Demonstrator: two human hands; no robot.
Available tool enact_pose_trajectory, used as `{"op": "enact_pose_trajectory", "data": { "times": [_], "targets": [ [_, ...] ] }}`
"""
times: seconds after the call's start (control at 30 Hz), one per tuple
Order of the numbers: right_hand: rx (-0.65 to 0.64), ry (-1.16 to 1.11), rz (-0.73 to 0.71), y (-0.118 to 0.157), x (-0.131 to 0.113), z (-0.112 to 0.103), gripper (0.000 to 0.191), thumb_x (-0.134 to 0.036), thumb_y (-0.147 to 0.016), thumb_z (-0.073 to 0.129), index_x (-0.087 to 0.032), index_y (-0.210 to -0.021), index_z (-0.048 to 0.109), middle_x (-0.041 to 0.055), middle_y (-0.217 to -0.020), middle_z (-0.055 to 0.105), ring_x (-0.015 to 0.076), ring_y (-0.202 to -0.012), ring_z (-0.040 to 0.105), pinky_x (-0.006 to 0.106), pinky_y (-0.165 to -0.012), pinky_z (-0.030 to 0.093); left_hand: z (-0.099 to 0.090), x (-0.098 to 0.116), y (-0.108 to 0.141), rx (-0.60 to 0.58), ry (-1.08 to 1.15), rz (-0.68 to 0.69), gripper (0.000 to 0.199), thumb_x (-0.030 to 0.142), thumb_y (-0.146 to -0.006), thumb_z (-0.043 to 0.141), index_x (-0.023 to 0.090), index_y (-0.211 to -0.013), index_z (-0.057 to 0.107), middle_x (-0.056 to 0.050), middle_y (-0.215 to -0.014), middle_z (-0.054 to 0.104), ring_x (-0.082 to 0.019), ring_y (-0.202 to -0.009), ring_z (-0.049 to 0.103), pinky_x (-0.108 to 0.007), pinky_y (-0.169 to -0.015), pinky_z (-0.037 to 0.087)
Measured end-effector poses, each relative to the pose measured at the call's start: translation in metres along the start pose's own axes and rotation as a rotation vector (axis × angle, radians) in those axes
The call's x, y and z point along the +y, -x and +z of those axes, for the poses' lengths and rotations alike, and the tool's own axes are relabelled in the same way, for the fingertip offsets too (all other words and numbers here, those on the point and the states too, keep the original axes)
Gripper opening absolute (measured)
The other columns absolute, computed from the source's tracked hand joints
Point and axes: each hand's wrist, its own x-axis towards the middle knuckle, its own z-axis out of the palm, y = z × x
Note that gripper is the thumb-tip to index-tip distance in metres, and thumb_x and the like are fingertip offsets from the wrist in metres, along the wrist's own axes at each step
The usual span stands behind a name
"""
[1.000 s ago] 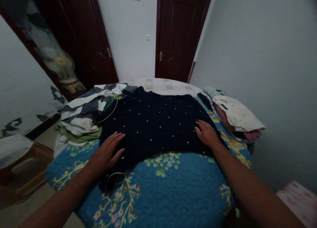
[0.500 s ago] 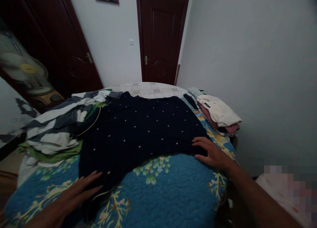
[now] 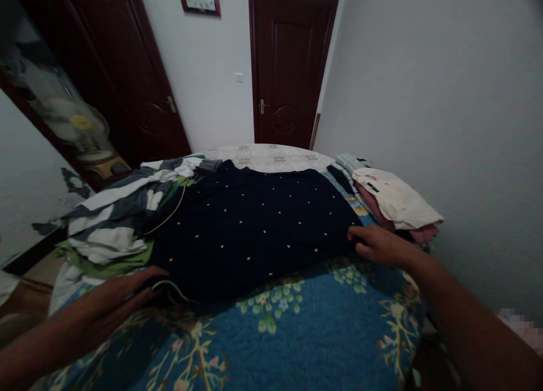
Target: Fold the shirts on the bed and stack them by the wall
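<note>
A dark navy shirt with small pale dots lies spread over the blue floral quilt. Thin pale piping trims its edges on the left side. My left hand grips the shirt's near left part by the piped edge, with the fabric between thumb and fingers. At the opposite side my right hand pinches the shirt's right corner, its fingers curled closed on the cloth. The shirt's near edge runs fairly straight between both hands.
Rumpled grey-and-white striped cloth lies at the left, with green fabric under it. Folded clothes are stacked at the right near the wall. A patterned pale cover spans the far end. Dark red doors stand beyond.
Both hands were resting with fingers apart; now they grip the shirt. Its near left part has been drawn up and folded in, straightening the near edge. The camera view has shifted slightly left.
</note>
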Motion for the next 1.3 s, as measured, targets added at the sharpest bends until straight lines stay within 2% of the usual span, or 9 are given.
{"op": "enact_pose_trajectory", "data": {
  "times": [0.17, 0.33, 0.4, 0.57, 0.67, 0.83, 1.0, 1.17, 1.3],
  "targets": [
    [0.2, -0.075, 0.081, -0.101, 0.038, -0.043, 0.03, -0.024, -0.089, 0.055, -0.022, -0.11, 0.076, 0.0058, -0.105, 0.079, 0.0232, -0.097, 0.072, 0.031, -0.089, 0.053, -0.062, 0.054, -0.132, 0.008, 0.293, -0.152, 0.049, 0.063, -0.084, 0.069, 0.025, -0.111, 0.08, -0.004, -0.108, 0.082, -0.029, -0.105, 0.075, -0.041, -0.097, 0.063],
    [0.391, -0.119, 0.426, -0.154, 0.07, -0.004, 0.035, -0.043, -0.093, 0.06, -0.019, -0.112, 0.079, 0.0124, -0.109, 0.081, 0.0289, -0.1, 0.074, 0.037, -0.091, 0.056, -0.04, 0.052, -0.197, 0.123, 0.518, -0.523, 0.063, 0.061, -0.089, 0.064, 0.016, -0.133, 0.068, -0.013, -0.111, 0.079, -0.029, -0.1, 0.074, -0.038, -0.079, 0.062],
    [0.425, -0.16, 0.514, -0.15, 0.08, 0.021, 0.042, -0.05, -0.094, 0.061, -0.018, -0.114, 0.079, 0.0139, -0.112, 0.081, 0.0304, -0.104, 0.074, 0.038, -0.092, 0.056, -0.018, 0.042, -0.196, 0.131, 0.469, -0.546, 0.069, 0.062, -0.086, 0.067, 0.017, -0.138, 0.065, -0.015, -0.116, 0.078, -0.032, -0.106, 0.075, -0.041, -0.084, 0.062],
    [0.424, -0.273, 0.463, -0.127, 0.102, 0.047, 0.065, -0.044, -0.086, 0.066, -0.017, -0.145, 0.067, 0.0096, -0.107, 0.081, 0.0266, -0.094, 0.076, 0.036, -0.085, 0.058, 0.028, 0.022, -0.17, 0.188, 0.131, -0.294, 0.073, 0.049, -0.088, 0.067, 0.017, -0.153, 0.058, -0.016, -0.135, 0.075, -0.035, -0.127, 0.07, -0.045, -0.108, 0.054],
    [0.364, -0.161, 0.412, -0.124, 0.106, 0.044, 0.05, -0.034, -0.08, 0.065, -0.018, -0.125, 0.079, 0.0111, -0.111, 0.081, 0.0299, -0.105, 0.075, 0.038, -0.094, 0.057, 0.04, 0.02, -0.16, 0.299, 0.072, -0.244, 0.058, 0.039, -0.097, 0.054, 0.018, -0.151, 0.061, -0.014, -0.142, 0.073, -0.031, -0.133, 0.068, -0.044, -0.116, 0.05],
    [0.484, -0.104, 0.627, -0.132, 0.101, 0.045, 0.049, -0.046, -0.09, 0.053, -0.016, -0.115, 0.082, 0.0182, -0.116, 0.08, 0.0361, -0.11, 0.073, 0.044, -0.095, 0.057, 0.036, 0.019, -0.155, 0.446, 0.084, -0.252, 0.046, 0.034, -0.1, 0.05, 0.021, -0.14, 0.068, -0.01, -0.14, 0.075, -0.028, -0.13, 0.069, -0.04, -0.116, 0.051],
    [0.604, -0.212, 0.716, -0.137, 0.094, 0.044, 0.057, -0.054, -0.096, 0.044, -0.015, -0.115, 0.081, 0.0216, -0.118, 0.078, 0.0379, -0.112, 0.072, 0.047, -0.098, 0.056, 0.03, 0.015, -0.15, 0.435, 0.06, -0.318, 0.045, 0.028, -0.098, 0.046, 0.019, -0.134, 0.071, -0.011, -0.129, 0.078, -0.028, -0.121, 0.072, -0.04, -0.11, 0.054],
    [0.435, -0.548, 0.672, -0.129, 0.1, 0.041, 0.045, -0.058, -0.083, 0.066, -0.019, -0.101, 0.081, 0.0183, -0.115, 0.08, 0.0376, -0.11, 0.074, 0.049, -0.098, 0.058, 0.022, 0.019, -0.137, 0.342, 0.081, -0.329, 0.067, 0.048, -0.096, 0.061, 0.016, -0.154, 0.057, -0.014, -0.125, 0.078, -0.03, -0.112, 0.076, -0.041, -0.101, 0.057],
    [0.256, -0.675, 0.482, -0.113, 0.123, 0.038, 0.056, -0.04, -0.055, 0.086, -0.027, -0.109, 0.081, 0.0137, -0.129, 0.078, 0.0413, -0.121, 0.072, 0.051, -0.101, 0.059, 0.014, 0.026, -0.121, 0.167, 0.023, -0.24, 0.085, 0.041, -0.089, 0.072, 0.022, -0.166, 0.044, -0.011, -0.119, 0.081, -0.03, -0.105, 0.078, -0.039, -0.094, 0.058]
  ]
}}
